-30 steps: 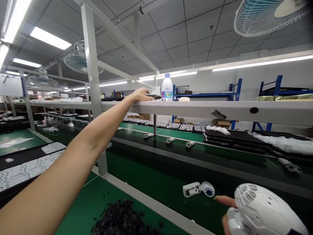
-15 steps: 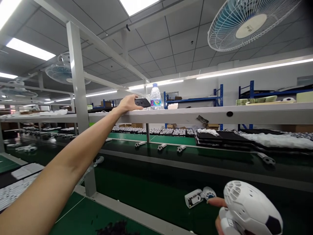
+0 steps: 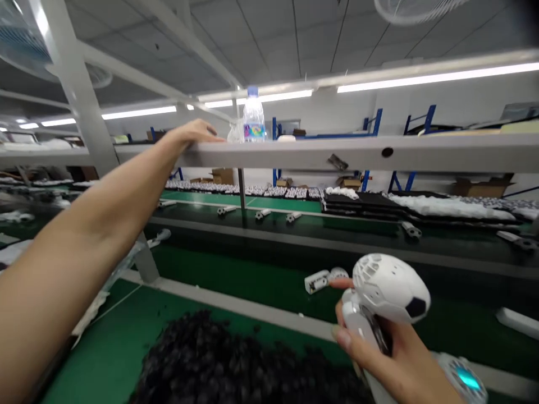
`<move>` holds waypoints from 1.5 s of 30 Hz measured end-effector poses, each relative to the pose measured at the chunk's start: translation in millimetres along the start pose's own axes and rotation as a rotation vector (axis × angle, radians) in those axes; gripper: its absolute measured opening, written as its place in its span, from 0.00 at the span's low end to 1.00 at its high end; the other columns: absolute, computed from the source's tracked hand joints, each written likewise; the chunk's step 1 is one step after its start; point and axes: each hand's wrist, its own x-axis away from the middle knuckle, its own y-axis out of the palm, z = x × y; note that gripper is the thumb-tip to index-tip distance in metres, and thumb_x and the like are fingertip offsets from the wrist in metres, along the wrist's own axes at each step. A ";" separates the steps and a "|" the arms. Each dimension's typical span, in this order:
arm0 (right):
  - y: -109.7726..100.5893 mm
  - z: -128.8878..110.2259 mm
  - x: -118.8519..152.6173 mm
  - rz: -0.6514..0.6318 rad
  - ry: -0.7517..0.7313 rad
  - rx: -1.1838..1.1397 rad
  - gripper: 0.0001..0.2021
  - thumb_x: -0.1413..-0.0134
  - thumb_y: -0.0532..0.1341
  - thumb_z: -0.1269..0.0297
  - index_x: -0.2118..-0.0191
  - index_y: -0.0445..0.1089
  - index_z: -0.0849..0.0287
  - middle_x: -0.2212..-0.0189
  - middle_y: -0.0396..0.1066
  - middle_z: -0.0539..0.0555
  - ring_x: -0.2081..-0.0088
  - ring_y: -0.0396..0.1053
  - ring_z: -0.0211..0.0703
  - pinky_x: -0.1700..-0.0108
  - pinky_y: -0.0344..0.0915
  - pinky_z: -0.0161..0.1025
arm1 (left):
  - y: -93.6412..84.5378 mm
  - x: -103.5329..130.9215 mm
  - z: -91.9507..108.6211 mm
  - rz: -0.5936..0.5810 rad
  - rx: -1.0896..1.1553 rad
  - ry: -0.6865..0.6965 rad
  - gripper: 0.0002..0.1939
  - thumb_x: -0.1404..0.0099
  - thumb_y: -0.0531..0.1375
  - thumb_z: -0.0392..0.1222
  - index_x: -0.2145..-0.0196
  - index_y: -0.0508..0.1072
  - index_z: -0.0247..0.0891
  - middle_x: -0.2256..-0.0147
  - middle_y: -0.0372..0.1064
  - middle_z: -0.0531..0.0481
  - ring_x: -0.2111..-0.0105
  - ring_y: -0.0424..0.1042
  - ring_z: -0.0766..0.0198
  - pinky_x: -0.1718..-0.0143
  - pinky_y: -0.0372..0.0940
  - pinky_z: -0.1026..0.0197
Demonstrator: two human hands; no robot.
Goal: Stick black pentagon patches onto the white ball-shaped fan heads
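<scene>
My left hand point(image 3: 197, 132) reaches up to the white overhead shelf rail point(image 3: 295, 151), fingers stretched over its top edge; the fingertips are partly hidden, and I see nothing in them. Just right of it stands a clear water bottle point(image 3: 254, 120) with a blue cap. My right hand point(image 3: 379, 353) is wrapped round the handle of a white handheld fan point(image 3: 389, 286) with a vented head and a black football patch. Its index finger points toward an opened white unit point(image 3: 318, 281) lying on the green belt point(image 3: 236, 275), insides showing.
A heap of small black pieces point(image 3: 236, 365) lies in front of me. Several white football-patterned units point(image 3: 263, 214) lie on the far belt. Stacked black trays point(image 3: 357, 205) stand behind. A metal post point(image 3: 80, 95) rises at left. A lit cyan display point(image 3: 468, 380) shows near my right wrist.
The dark phone-like slab in my left hand is no longer visible, and that hand lies lower on the rail. The view has tilted down, showing more of my right hand and the black heap.
</scene>
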 end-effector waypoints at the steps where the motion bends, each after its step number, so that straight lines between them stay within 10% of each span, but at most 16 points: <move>1: -3.4 -5.0 1.5 -0.011 -0.023 0.043 0.31 0.46 0.69 0.46 0.39 0.72 0.53 0.59 0.73 0.53 0.65 0.70 0.43 0.59 0.70 0.38 | 1.4 7.0 7.3 0.054 0.022 0.001 0.21 0.25 0.66 0.52 0.47 0.78 0.31 0.45 0.77 0.42 0.45 0.77 0.50 0.39 0.71 0.43; 4: -8.9 -11.9 0.0 -0.063 -0.059 0.147 0.28 0.41 0.66 0.49 0.38 0.71 0.55 0.66 0.72 0.52 0.67 0.69 0.43 0.65 0.67 0.37 | 23.8 55.5 40.0 0.347 0.102 0.048 0.27 0.20 0.57 0.47 0.35 0.62 0.21 0.35 0.65 0.47 0.33 0.63 0.55 0.27 0.55 0.49; 7: -5.7 -8.5 -6.0 -0.126 -0.111 0.229 0.26 0.41 0.66 0.51 0.40 0.72 0.57 0.67 0.73 0.52 0.68 0.68 0.44 0.69 0.62 0.37 | 64.0 162.6 81.6 0.446 0.502 0.326 0.22 0.20 0.51 0.46 0.37 0.66 0.29 0.42 0.71 0.50 0.38 0.72 0.57 0.37 0.69 0.54; 11: 14.0 -2.3 -3.7 -0.235 -0.074 0.332 0.11 0.41 0.65 0.56 0.58 0.74 0.57 0.69 0.74 0.51 0.69 0.68 0.42 0.69 0.60 0.36 | 111.8 326.8 126.9 -0.392 1.293 0.221 0.31 0.31 0.69 0.55 0.33 0.67 0.54 0.30 0.67 0.55 0.30 0.65 0.47 0.31 0.67 0.47; 16: 60.0 10.0 30.7 -0.432 0.018 0.365 0.06 0.47 0.62 0.64 0.62 0.70 0.58 0.72 0.72 0.50 0.73 0.66 0.41 0.73 0.55 0.35 | 137.9 425.3 148.1 -0.348 1.611 -0.338 0.26 0.46 0.76 0.46 0.50 0.77 0.48 0.61 0.82 0.49 0.62 0.84 0.48 0.60 0.80 0.50; 21: 106.9 33.9 92.5 -0.457 0.279 0.218 0.29 0.49 0.63 0.63 0.39 0.67 0.61 0.61 0.80 0.55 0.66 0.78 0.49 0.66 0.69 0.39 | 131.1 479.6 131.3 -0.359 1.692 -0.949 0.18 0.42 0.72 0.49 0.56 0.76 0.47 0.66 0.79 0.53 0.73 0.79 0.57 0.63 0.81 0.52; 25: 105.1 60.5 127.7 -0.478 0.216 0.127 0.30 0.41 0.68 0.60 0.34 0.68 0.57 0.47 0.79 0.58 0.51 0.80 0.50 0.51 0.76 0.41 | 131.4 501.3 109.3 -0.325 1.594 -1.295 0.18 0.44 0.73 0.56 0.61 0.76 0.46 0.67 0.77 0.53 0.78 0.71 0.64 0.75 0.77 0.59; 31: 67.3 117.3 129.6 -0.028 0.097 0.729 0.16 0.22 0.55 0.58 0.50 0.80 0.60 0.57 0.81 0.57 0.61 0.80 0.42 0.56 0.73 0.37 | 136.4 512.2 95.6 -0.381 1.492 -1.162 0.27 0.48 0.78 0.53 0.53 0.74 0.52 0.66 0.77 0.54 0.77 0.73 0.61 0.75 0.75 0.59; 45: 83.7 92.8 89.4 -0.399 0.183 1.239 0.11 0.26 0.60 0.70 0.56 0.81 0.62 0.58 0.80 0.63 0.56 0.81 0.56 0.60 0.70 0.44 | 122.8 529.7 93.5 -0.582 1.341 -0.739 0.23 0.34 0.70 0.60 0.46 0.77 0.48 0.52 0.78 0.44 0.56 0.81 0.47 0.61 0.77 0.54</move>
